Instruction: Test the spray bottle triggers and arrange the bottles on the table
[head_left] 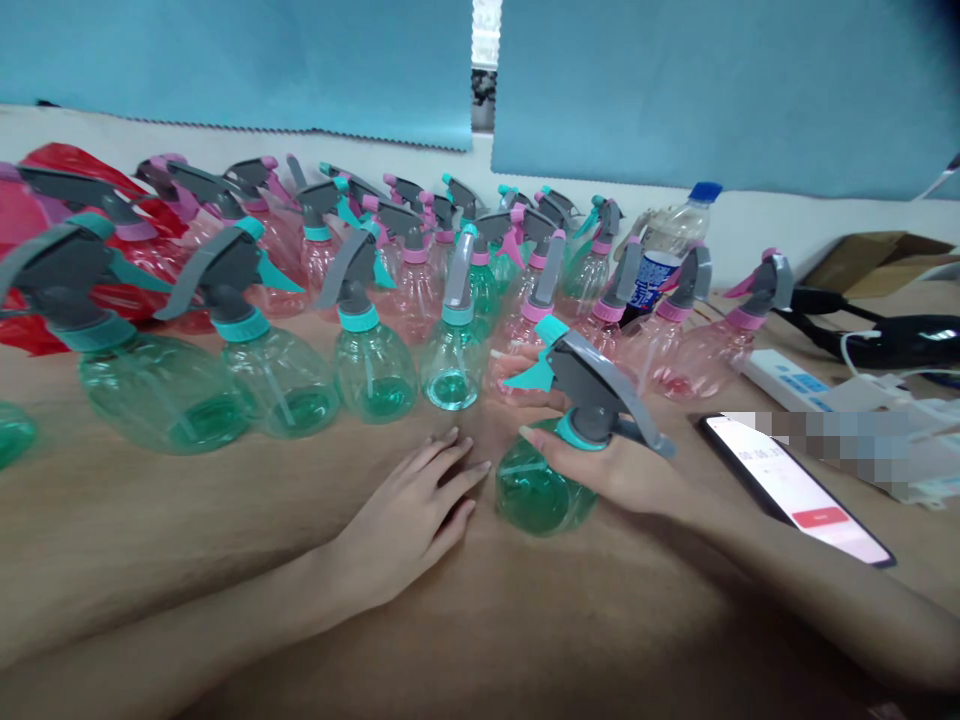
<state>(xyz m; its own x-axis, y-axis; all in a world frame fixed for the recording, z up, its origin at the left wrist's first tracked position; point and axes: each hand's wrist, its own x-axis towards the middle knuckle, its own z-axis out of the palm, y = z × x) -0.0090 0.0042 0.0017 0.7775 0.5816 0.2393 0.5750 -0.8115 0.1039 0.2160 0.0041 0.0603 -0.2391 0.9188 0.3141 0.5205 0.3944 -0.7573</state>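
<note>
My right hand (622, 470) is wrapped round a green spray bottle (536, 490) with a grey trigger head and teal nozzle, gripping it just below the teal collar. The bottle stands tilted on the wooden table (225, 530). My left hand (409, 520) lies flat on the table just left of that bottle, fingers stretched out, holding nothing. Fingers of another hand (517, 365) show behind the held bottle's nozzle, among the pink bottles.
Several green spray bottles (375, 365) and pink spray bottles (705, 340) crowd the table behind. A phone (795, 488) with a lit screen lies to the right. A drink bottle (667, 250), a white power strip (795, 385), a cardboard box (877, 262) and red plastic (45, 230) stand around.
</note>
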